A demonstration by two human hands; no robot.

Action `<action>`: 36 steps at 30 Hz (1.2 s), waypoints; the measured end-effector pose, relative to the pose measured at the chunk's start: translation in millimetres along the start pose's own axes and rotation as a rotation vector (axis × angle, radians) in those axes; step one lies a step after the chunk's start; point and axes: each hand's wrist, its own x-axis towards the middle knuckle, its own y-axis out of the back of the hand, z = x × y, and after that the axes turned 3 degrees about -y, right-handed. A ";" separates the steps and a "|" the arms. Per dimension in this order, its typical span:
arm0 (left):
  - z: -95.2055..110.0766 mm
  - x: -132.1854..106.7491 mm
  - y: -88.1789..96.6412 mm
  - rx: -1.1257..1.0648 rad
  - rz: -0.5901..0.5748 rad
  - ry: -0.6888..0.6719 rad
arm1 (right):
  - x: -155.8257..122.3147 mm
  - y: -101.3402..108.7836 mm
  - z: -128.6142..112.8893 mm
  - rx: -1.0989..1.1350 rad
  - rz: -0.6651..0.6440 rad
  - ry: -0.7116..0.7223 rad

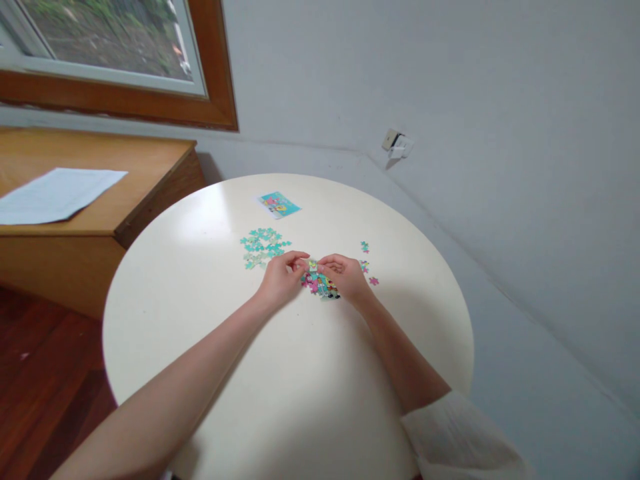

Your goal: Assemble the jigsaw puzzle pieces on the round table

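Observation:
On a round cream table (280,373) lies a small joined patch of jigsaw pieces (320,285), pink, teal and black. My left hand (281,277) and my right hand (345,275) meet over its far edge, both with fingers pinched on a small light jigsaw piece (313,265) between them. A loose heap of teal and pale green pieces (261,247) lies just left of my left hand. A few pink and teal pieces (367,267) lie to the right of my right hand.
A small colourful picture card (279,204) lies at the table's far side. A wooden desk (125,200) with a white paper sheet (55,193) stands at left under a window. Grey walls with a socket (397,145) close in behind and at right.

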 end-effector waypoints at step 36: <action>9.5 -3.4 -0.6 0.085 -0.074 0.006 | -0.9 1.9 1.2 -0.067 -0.019 0.069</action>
